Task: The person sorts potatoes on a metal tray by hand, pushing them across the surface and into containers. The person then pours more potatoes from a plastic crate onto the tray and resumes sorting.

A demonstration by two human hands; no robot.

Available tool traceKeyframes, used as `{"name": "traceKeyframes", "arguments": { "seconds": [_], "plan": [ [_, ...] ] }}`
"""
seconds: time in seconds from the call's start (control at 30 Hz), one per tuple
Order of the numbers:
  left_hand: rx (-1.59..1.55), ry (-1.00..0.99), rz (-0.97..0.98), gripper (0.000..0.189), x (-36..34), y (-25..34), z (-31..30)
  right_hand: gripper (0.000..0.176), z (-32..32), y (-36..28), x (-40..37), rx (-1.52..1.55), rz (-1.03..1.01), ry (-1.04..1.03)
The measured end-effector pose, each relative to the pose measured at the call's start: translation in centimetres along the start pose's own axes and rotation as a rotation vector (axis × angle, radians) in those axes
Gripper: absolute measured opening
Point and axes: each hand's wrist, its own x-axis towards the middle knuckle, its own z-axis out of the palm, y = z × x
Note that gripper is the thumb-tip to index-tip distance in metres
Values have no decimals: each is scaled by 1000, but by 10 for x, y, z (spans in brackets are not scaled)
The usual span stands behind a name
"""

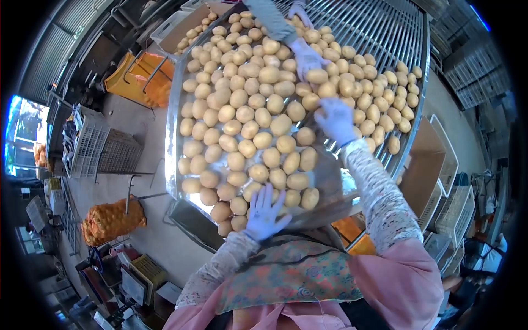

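My left hand (265, 213), in a pale lavender glove, rests with fingers spread on potatoes at the near edge of a metal sorting table (172, 137). Farther forward, my right hand (336, 121) wears the same kind of glove. It reaches among the potatoes (296, 111) where the smooth tray meets the metal bars, its fingers loosely bent and apart. No potato shows clearly inside that hand. Just beyond it, a co-worker's gloved hand (308, 59) touches a potato (317, 76). A second gloved hand (300, 14) of a co-worker shows at the far edge.
Slatted metal bars (379, 25) slope at the far right, carrying more potatoes. A cardboard-lined crate (426, 165) stands to the right of the table. On the left floor are a full orange net sack (114, 221), an orange bag on a frame (137, 77) and plastic crates (88, 140).
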Motion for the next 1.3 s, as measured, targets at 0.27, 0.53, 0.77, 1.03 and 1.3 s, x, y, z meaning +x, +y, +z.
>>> {"name": "traceKeyframes", "arguments": {
  "seconds": [0.27, 0.53, 0.77, 1.03, 1.3],
  "plan": [
    [238, 131, -267, 75, 2, -66, 0, 44, 20, 73, -3, 290, 98, -46],
    [143, 5, -249, 92, 14, -33, 23, 56, 31, 40, 35, -447, 271, -560],
    [178, 125, -64, 74, -12, -98, -22, 43, -80, -1, -78, 460, 465, -98],
    [307, 53, -315, 86, 86, -13, 5, 70, -179, 125, -194, -193, 928, 166],
    [12, -102, 93, 78, -39, -56, -20, 74, -72, -63, -168, 143, -201, -564]
  ]
}}
